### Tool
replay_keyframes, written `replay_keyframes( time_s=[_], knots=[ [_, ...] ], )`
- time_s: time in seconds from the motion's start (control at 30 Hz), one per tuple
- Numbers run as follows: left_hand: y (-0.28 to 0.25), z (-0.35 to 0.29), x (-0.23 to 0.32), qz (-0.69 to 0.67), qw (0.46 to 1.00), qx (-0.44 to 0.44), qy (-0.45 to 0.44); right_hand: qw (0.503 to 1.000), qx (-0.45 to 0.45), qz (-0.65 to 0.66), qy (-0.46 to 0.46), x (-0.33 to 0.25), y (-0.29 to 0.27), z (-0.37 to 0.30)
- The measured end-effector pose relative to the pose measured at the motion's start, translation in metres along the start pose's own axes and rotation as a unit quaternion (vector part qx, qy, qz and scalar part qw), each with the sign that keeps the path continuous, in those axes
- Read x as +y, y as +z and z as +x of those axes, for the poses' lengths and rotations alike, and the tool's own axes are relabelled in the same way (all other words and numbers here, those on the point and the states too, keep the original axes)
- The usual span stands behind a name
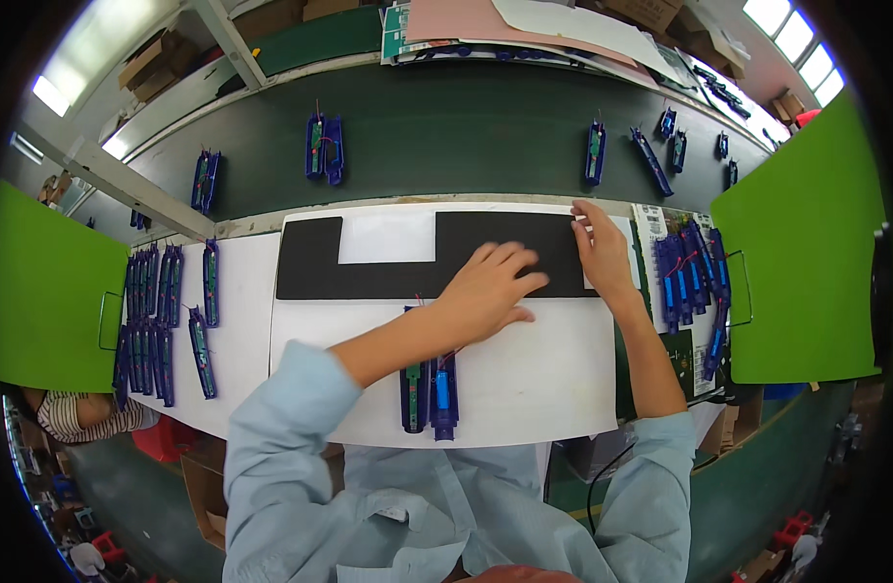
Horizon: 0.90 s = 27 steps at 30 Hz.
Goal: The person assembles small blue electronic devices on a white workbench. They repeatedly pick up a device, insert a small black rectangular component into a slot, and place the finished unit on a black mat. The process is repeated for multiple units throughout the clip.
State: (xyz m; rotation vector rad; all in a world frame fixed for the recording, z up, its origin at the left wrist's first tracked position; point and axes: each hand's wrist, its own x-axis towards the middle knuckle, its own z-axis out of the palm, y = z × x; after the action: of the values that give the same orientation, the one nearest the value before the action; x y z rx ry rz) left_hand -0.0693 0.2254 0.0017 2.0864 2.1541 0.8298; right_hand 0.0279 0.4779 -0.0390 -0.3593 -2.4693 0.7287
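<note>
A black board [369, 282] with a rectangular cut-out lies flat across the back of the white work surface. My left hand [490, 290] is over its front edge, fingers spread and a little blurred, with no object visible in them. At the board's right end is my right hand [604, 255], its fingers apart and curved beside the edge. Below my left forearm lie two long blue housing halves: one holds a green circuit board [413, 398], the other a bright blue cylinder [443, 389]. Thin red wires show near their top, and my forearm partly covers them.
Rows of blue housings [155, 360] lie at the left, and another cluster [694, 272] at the right. Green panels [801, 253] flank both sides. Beyond the work surface, a dark green belt [466, 136] carries several housings. Stacked sheets [543, 29] lie behind it.
</note>
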Motion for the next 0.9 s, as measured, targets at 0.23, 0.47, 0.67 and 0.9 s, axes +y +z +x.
replay_keyframes(
  time_s=[0.23,0.47,0.67,0.9],
  knots=[
    [0.055,0.022,-0.020,0.081,0.994,-0.041,-0.054,0.999,-0.034,-0.012,0.024,0.022,0.010,0.008],
    [0.058,0.023,-0.015,0.073,0.995,-0.020,-0.061,0.990,0.021,0.100,0.098,0.023,0.013,0.007],
    [0.039,-0.006,-0.011,0.017,0.993,0.076,-0.085,0.959,0.023,0.243,0.144,-0.052,-0.015,-0.031],
    [-0.026,-0.166,0.120,0.050,0.980,0.084,-0.172,0.806,-0.247,0.463,0.273,-0.142,0.006,-0.125]
  ],
)
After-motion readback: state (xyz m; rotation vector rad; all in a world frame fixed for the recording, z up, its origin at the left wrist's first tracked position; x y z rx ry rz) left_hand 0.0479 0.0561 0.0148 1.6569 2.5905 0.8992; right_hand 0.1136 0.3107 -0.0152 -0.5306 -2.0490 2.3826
